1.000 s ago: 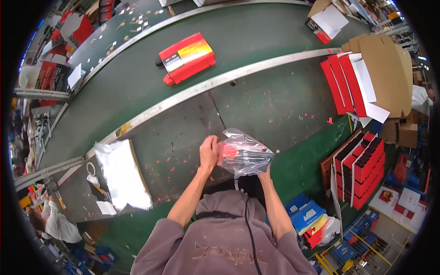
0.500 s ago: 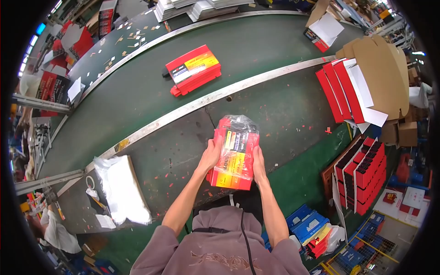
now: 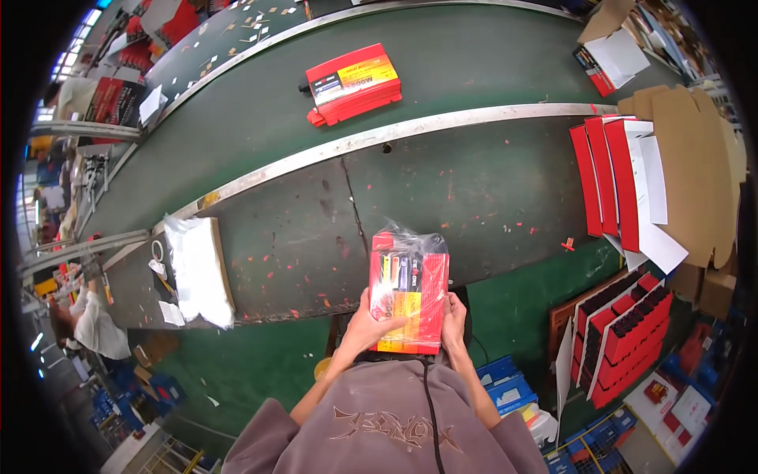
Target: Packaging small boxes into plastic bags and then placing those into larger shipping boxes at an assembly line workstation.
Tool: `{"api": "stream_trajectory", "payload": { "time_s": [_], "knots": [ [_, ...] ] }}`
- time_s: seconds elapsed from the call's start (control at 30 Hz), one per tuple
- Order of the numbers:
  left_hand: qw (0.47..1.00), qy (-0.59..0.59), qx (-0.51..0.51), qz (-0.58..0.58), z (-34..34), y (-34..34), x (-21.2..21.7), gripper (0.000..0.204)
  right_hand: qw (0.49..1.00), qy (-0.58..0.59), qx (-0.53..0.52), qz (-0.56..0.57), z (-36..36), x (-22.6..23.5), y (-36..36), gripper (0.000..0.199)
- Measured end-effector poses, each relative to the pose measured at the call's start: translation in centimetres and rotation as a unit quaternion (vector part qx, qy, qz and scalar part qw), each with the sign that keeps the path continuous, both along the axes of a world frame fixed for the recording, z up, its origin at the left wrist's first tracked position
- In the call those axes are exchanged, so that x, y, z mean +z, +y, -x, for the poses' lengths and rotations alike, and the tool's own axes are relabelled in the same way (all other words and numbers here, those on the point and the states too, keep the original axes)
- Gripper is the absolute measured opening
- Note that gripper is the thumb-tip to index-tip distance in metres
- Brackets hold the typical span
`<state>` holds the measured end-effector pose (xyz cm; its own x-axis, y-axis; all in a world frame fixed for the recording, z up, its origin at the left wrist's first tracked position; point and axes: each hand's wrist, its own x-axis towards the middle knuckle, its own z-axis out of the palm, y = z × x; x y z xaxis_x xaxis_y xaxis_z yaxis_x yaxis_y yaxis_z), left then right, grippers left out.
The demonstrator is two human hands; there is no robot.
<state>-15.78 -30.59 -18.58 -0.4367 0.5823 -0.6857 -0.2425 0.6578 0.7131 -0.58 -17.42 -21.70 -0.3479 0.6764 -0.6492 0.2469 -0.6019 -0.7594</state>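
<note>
I hold a flat red device wrapped in a clear plastic bag (image 3: 409, 288) upright in front of my chest, over the near edge of the dark worktable (image 3: 300, 253). My left hand (image 3: 365, 325) grips its lower left side, with the thumb across the front. My right hand (image 3: 455, 320) clasps its lower right edge. The loose bag top sticks up above the device. A second, unwrapped red device (image 3: 352, 83) lies farther off on the green conveyor belt (image 3: 260, 103).
A stack of white plastic bags (image 3: 199, 270) lies on the table at my left. Red and white folded cartons (image 3: 624, 186) stand in a row at the right, beside brown cardboard (image 3: 695, 158). Red trays (image 3: 624, 332) and blue bins (image 3: 505, 379) sit below the table.
The bagged device went from a crumpled bundle in my hands to a flat, upright package with the bag pulled smooth. It now sits lower and closer to my chest.
</note>
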Motion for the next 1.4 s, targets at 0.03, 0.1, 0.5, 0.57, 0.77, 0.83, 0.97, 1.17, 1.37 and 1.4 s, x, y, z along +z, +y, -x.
{"api": "stream_trajectory", "payload": {
  "time_s": [0.03, 0.1, 0.5, 0.57, 0.77, 0.83, 0.97, 1.17, 1.37, 1.4],
  "knots": [
    [1.000, 0.013, 0.000, 0.001, -1.7, -0.3, -0.6, 0.100, 0.999, 0.001, 0.042, -0.005, -0.6, 0.1, 1.3, 0.026],
    [0.997, -0.008, 0.037, -0.061, -4.6, 0.8, -1.2, 0.094, 0.989, -0.051, 0.141, -0.015, -2.8, 0.3, 3.9, 0.033],
    [0.958, -0.249, 0.131, 0.054, -3.9, 8.9, -0.2, 0.052, 0.968, -0.082, 0.204, -0.122, -0.5, -1.2, 16.4, 0.036],
    [0.961, -0.243, 0.125, 0.048, -3.2, 9.7, -1.4, 0.050, 0.960, -0.072, 0.171, -0.211, 1.0, -2.5, 17.0, 0.027],
    [0.983, -0.075, 0.167, -0.009, -3.2, 12.4, -3.1, 0.063, 0.970, -0.127, 0.158, -0.138, 1.1, -2.1, 15.5, 0.037],
    [0.986, -0.089, 0.142, -0.003, -2.7, 12.3, -3.3, 0.070, 0.992, -0.087, 0.061, -0.066, -0.1, -2.9, 14.3, 0.016],
    [0.947, -0.262, 0.186, -0.006, -0.9, 11.6, -2.8, 0.075, 0.991, -0.098, 0.040, -0.085, -0.9, -1.8, 13.8, 0.009],
    [0.944, -0.282, 0.167, -0.029, -1.1, 11.9, -1.9, 0.076, 0.964, -0.130, 0.233, 0.016, -4.4, 0.9, 14.8, 0.009],
    [0.881, -0.340, 0.330, 0.009, -0.5, 17.9, 2.6, 0.066, 0.815, -0.174, 0.494, -0.247, 5.5, 8.2, 38.2, 0.018],
    [0.864, -0.356, 0.354, 0.007, -0.2, 19.1, 2.3, 0.064, 0.879, -0.125, 0.284, -0.362, 9.7, 7.9, 43.5, 0.016]
  ]
}}
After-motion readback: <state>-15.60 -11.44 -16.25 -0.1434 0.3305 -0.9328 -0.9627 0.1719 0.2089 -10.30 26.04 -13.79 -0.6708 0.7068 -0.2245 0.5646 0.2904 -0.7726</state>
